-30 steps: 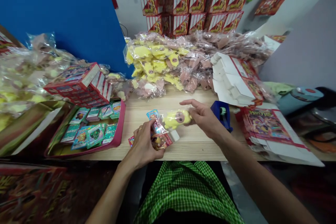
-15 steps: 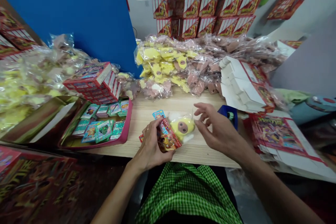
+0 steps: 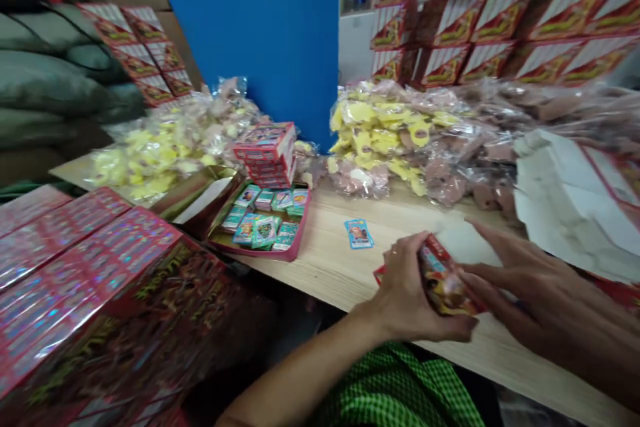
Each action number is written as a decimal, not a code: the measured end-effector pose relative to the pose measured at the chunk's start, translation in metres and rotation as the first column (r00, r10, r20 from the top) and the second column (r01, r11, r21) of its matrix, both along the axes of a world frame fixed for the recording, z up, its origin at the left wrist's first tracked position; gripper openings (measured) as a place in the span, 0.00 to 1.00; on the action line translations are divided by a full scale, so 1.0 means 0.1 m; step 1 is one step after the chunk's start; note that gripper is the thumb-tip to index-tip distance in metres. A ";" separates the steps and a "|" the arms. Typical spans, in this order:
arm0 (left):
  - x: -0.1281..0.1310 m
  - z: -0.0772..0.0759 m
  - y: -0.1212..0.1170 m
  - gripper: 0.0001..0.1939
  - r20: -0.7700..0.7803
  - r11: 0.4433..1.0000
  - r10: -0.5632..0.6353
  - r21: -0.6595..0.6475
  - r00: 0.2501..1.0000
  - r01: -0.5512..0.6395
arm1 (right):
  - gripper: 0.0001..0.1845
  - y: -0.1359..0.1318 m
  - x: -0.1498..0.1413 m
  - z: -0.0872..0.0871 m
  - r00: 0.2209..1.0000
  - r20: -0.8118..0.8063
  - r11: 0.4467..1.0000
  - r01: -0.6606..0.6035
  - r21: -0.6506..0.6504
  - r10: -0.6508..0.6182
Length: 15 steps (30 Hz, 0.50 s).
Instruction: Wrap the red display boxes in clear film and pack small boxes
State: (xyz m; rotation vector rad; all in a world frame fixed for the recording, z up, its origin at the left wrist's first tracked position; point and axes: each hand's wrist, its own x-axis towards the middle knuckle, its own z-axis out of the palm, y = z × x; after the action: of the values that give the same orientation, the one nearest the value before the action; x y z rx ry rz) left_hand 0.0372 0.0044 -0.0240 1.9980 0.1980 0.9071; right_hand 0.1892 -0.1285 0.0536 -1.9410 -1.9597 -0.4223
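My left hand (image 3: 405,287) is wrapped round a small red printed box (image 3: 445,280), held tilted just over the table's front. At the box's right end is my right hand (image 3: 525,287), slightly blurred, its thumb against the box and its fingers behind. Between the hands, behind the box, a whitish piece (image 3: 470,240) shows; whether it is a flap or part of a toy I cannot tell. Left of the hands lies a small stack of blue-edged cards (image 3: 359,233). The bagged yellow plush toy cannot be made out at the hands now.
A pink-rimmed tray (image 3: 303,233) of card stacks stands left, with red boxes (image 3: 265,147) stacked behind it. Heaps of bagged yellow plush toys (image 3: 375,133) and brown ones line the back. An opened white carton (image 3: 555,193) lies right; large red cartons (image 3: 115,280) sit front left.
The view has swung left. My right hand has come to the box in my left hand; before, it was apart with fingers spread. The blue-edged cards now lie clear of my left hand.
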 end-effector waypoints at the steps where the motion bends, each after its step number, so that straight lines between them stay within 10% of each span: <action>1: 0.08 0.00 -0.05 0.67 -0.076 0.999 0.024 -0.041 0.997 -0.027 | 0.27 0.01 0.15 -0.08 0.997 0.079 1.000 -0.026 -0.003 0.026; 6: 0.24 0.02 0.01 0.48 -0.419 0.997 0.009 -0.067 0.908 -0.041 | 0.30 0.13 0.58 -0.40 0.946 0.199 0.963 0.232 0.137 -0.256; 9: 0.03 0.16 0.45 0.27 -0.486 0.971 0.235 0.075 0.842 -0.227 | 0.23 0.37 0.42 -0.57 0.959 0.129 0.968 0.248 0.044 -0.252; 15: -0.72 0.47 1.82 0.17 -0.599 0.637 0.700 0.277 0.389 -0.720 | 0.22 1.19 -0.24 -0.79 0.994 0.062 0.903 0.104 -0.418 -0.085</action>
State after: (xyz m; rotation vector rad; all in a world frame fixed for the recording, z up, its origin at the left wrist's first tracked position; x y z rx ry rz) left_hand -0.0351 0.1868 0.0233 2.1289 1.6064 0.5934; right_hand 0.1650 -0.0093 -0.0249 -2.3100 -2.1249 -0.0612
